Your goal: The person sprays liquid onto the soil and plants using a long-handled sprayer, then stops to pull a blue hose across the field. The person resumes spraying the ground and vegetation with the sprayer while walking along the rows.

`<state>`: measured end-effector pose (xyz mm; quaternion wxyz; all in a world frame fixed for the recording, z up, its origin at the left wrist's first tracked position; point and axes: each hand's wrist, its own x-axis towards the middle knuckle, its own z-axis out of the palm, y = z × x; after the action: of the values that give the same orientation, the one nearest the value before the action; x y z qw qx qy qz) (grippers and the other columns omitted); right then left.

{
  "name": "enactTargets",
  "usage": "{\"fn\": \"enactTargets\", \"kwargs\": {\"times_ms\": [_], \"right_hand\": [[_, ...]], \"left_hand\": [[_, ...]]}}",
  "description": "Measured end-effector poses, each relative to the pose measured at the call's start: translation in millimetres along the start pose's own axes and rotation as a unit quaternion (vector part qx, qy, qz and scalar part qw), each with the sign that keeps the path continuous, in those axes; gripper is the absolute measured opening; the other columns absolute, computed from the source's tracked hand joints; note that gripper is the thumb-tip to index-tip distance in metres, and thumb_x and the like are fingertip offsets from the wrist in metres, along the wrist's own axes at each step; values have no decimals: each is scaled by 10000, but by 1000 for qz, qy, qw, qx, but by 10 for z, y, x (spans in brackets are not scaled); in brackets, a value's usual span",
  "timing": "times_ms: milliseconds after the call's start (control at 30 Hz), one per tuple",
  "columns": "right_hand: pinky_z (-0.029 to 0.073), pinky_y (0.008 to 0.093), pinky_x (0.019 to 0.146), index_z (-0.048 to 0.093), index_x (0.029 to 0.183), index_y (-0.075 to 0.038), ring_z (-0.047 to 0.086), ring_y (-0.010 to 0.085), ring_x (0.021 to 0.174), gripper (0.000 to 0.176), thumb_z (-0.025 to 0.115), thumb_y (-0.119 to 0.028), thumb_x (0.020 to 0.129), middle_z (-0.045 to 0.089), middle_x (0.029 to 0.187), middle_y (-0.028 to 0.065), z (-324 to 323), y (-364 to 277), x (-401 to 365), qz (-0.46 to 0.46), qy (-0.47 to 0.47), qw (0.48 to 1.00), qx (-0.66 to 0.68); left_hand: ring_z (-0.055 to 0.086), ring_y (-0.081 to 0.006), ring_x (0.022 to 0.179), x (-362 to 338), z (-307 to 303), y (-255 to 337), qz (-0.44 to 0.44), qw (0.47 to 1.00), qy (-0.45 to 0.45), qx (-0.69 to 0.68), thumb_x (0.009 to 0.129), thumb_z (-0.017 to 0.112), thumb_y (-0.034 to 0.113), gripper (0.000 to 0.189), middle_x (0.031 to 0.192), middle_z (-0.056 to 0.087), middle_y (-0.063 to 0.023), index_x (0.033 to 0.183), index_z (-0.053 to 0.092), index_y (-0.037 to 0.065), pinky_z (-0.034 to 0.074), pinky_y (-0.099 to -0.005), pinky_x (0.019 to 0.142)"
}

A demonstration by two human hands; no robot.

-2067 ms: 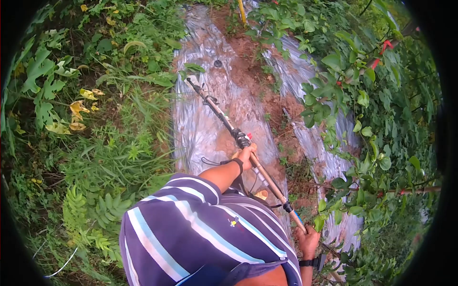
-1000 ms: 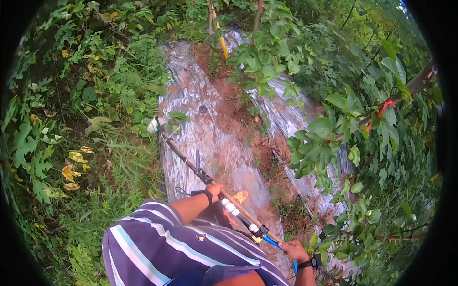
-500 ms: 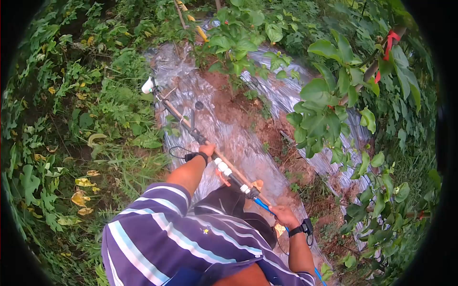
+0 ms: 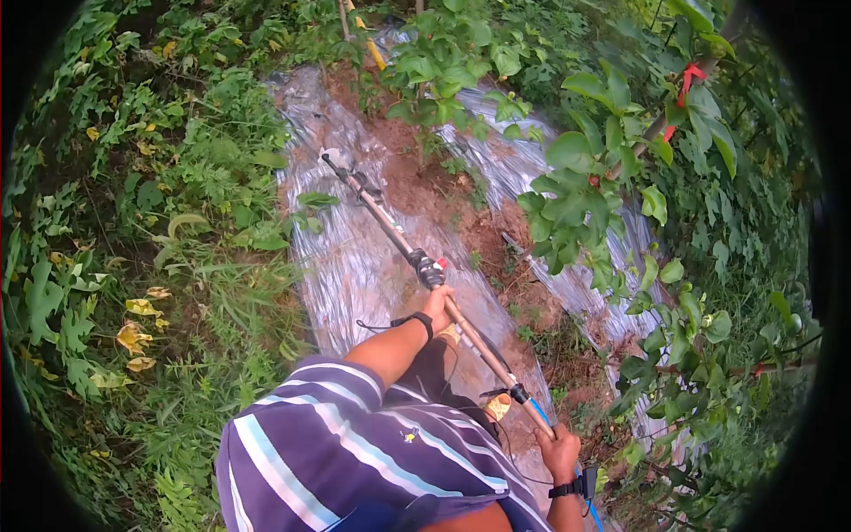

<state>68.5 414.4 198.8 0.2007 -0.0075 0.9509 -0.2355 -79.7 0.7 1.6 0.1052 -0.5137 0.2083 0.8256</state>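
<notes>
A long tan pole (image 4: 387, 223) with black fittings slants from upper left to lower right in front of my body. My left hand (image 4: 436, 309) is wrapped round it just below a thick black joint (image 4: 427, 268). Lower down, my right hand (image 4: 558, 450) is closed round the pole's rear part, where a blue hose or tube (image 4: 540, 413) runs along it. The pole's far end, with black parts and something whitish there, hangs over the silvery plastic sheet (image 4: 332, 310). Thin dark cords trail near both wrists.
Leafy branches (image 4: 585, 204) with a red ribbon (image 4: 690, 82) reach in from the right. Dense weeds and vines (image 4: 204, 293) cover the left side. Reddish soil (image 4: 399, 142) shows between the plastic strips. A yellow pole (image 4: 376, 53) stands at the far end.
Both hands and the pole have shifted right, the right hand also lower. The pole has turned about its length: the white cylinders along it and the white end piece are now mostly hidden.
</notes>
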Motion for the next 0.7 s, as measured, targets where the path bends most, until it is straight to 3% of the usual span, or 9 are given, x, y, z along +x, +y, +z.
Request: {"fn": "enactTargets", "kwargs": {"times_ms": [33,200,400,467,500,533,600,633,700], "right_hand": [[452,467,531,582,667,-18,588,409,567,387,786,-342,722,577,603,216,-43,13,-104,17,-10,1000,18],[448,434,535,597,687,19,566,386,546,372,788,-298,728,562,608,231,32,311,-509,30,-12,999,34],[434,422,509,607,681,13,544,359,504,386,788,-324,733,542,582,219,-120,385,-817,41,-26,998,44],[434,424,506,608,672,7,542,358,494,397,784,-342,739,539,574,218,-154,417,-870,29,-15,999,39],[435,425,508,606,673,8,547,356,495,401,783,-346,742,540,571,216,-184,425,-892,26,-23,999,37],[437,426,509,605,674,8,551,354,497,406,781,-350,745,541,569,213,-222,416,-914,24,-31,999,34],[438,426,511,603,675,7,555,349,501,408,782,-353,745,547,573,210,-289,419,-960,26,-35,998,42],[439,425,513,601,677,6,559,345,505,410,783,-355,744,554,577,206,-319,434,-995,26,-42,997,51],[441,426,517,602,680,5,563,339,511,412,784,-359,743,560,584,204,-357,449,-1064,34,-44,998,40]], "left_hand": [[512,-246,629,-49,-22,-74,-7,1000,-11,-5,777,636,149,193,735,473,-77,885,481,108,478,-410,620],[541,-300,636,-359,-112,-388,-13,1000,-13,4,789,608,132,178,719,483,-96,888,471,78,491,-468,649],[546,-280,641,-659,-327,-650,-53,998,-34,8,814,557,178,169,744,534,-129,856,507,22,494,-421,654],[548,-257,648,-721,-375,-700,-47,994,-94,6,817,548,192,197,759,547,-131,858,533,-1,488,-391,651],[548,-245,654,-753,-390,-747,-36,999,-27,8,819,545,182,205,768,551,-118,914,549,0,483,-383,646],[548,-245,654,-657,-514,-794,-37,999,-29,8,819,545,182,205,768,551,-118,914,549,0,483,-383,646],[635,-368,982,-327,-877,-918,-52,989,-135,-8,826,529,174,363,1040,627,-210,1098,535,-68,508,-466,924],[643,-315,907,-402,-877,-958,-55,994,-99,-9,826,526,173,386,987,629,-167,1133,535,-60,520,-421,885],[635,-293,860,-563,-889,-1021,-47,994,-96,-13,820,527,165,374,957,623,-152,1124,538,-54,521,-410,857]]}}
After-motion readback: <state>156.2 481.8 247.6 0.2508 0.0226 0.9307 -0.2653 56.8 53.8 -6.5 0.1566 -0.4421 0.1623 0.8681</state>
